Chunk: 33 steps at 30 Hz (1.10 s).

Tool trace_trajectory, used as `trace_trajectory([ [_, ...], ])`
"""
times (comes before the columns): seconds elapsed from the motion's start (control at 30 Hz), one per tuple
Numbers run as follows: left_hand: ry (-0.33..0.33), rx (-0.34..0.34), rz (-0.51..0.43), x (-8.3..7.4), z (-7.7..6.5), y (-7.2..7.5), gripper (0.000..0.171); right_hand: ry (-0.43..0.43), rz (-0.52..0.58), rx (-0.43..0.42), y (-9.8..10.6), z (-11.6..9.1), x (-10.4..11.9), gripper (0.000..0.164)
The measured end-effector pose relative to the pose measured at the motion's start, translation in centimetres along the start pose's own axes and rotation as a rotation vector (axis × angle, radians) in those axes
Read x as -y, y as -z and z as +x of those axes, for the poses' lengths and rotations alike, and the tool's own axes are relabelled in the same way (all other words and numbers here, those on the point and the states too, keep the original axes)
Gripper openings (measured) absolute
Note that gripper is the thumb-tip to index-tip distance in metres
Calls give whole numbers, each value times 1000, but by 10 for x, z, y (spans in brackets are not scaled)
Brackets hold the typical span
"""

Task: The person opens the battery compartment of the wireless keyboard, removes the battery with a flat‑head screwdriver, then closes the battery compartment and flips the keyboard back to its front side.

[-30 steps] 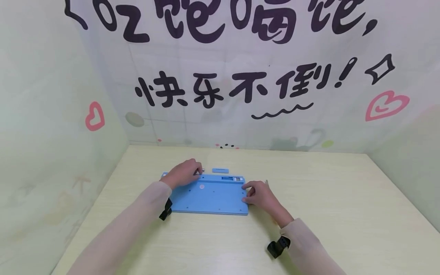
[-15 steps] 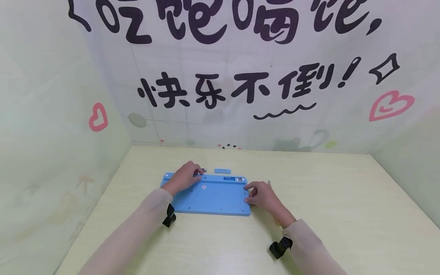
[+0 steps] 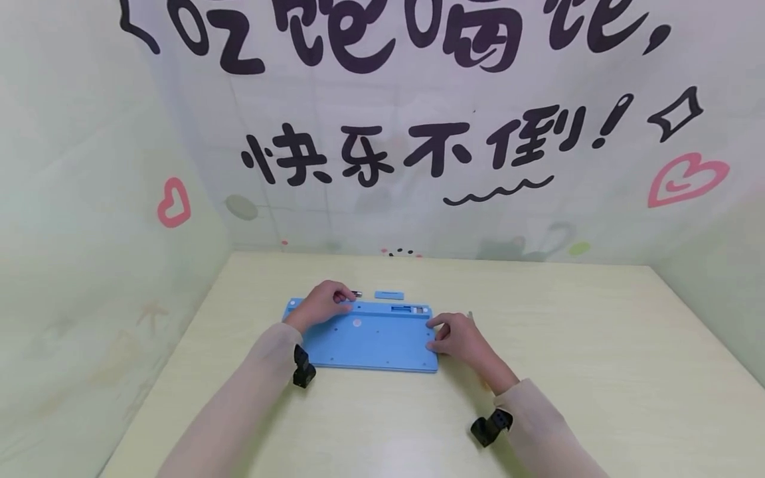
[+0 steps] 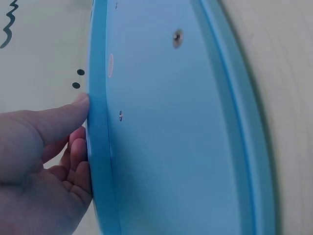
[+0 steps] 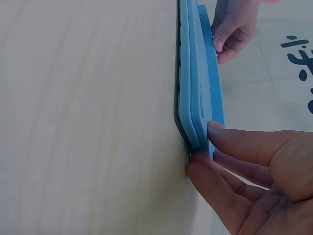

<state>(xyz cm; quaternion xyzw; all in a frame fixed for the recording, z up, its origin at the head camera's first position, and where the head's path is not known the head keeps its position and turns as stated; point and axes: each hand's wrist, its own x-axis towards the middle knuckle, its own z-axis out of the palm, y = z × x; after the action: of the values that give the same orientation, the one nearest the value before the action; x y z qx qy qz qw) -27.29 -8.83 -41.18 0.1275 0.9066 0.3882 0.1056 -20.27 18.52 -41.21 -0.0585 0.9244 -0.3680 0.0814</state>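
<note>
A light-blue keyboard [image 3: 370, 342] lies face down on the pale wooden table [image 3: 597, 345], its screwed underside up. My left hand [image 3: 325, 302] is at its far left edge; in the left wrist view the thumb [image 4: 58, 117] presses the raised rim [image 4: 100, 161] and the fingers curl behind it. A small dark cylinder [image 3: 356, 293] shows just past those fingertips; whether it is held I cannot tell. My right hand [image 3: 457, 335] pinches the keyboard's right edge [image 5: 200, 132], thumb low and fingers on top. An open slot [image 3: 409, 309] sits at the far edge.
A small blue cover piece [image 3: 389, 294] lies on the table just behind the keyboard. Decorated walls close in the table at the back and on both sides. Black wrist-camera mounts [image 3: 303, 368] [image 3: 491, 425] hang under both sleeves.
Both hands keep their hold on the keyboard's edges. The view has shifted slightly and the left forearm has drawn a little nearer the keyboard's front.
</note>
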Motion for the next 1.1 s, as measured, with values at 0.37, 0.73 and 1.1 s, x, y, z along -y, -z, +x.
trace_trajectory([
  [0.37,12,7,-18,-2,0,2,14,3,-34,7,19,17,12,35],
  [0.73,16,26,0,-5,0,4,15,16,-99,37,31,52,35,29],
  [1.1,15,36,7,-5,1,5,15,11,-96,106,29,86,45,29],
])
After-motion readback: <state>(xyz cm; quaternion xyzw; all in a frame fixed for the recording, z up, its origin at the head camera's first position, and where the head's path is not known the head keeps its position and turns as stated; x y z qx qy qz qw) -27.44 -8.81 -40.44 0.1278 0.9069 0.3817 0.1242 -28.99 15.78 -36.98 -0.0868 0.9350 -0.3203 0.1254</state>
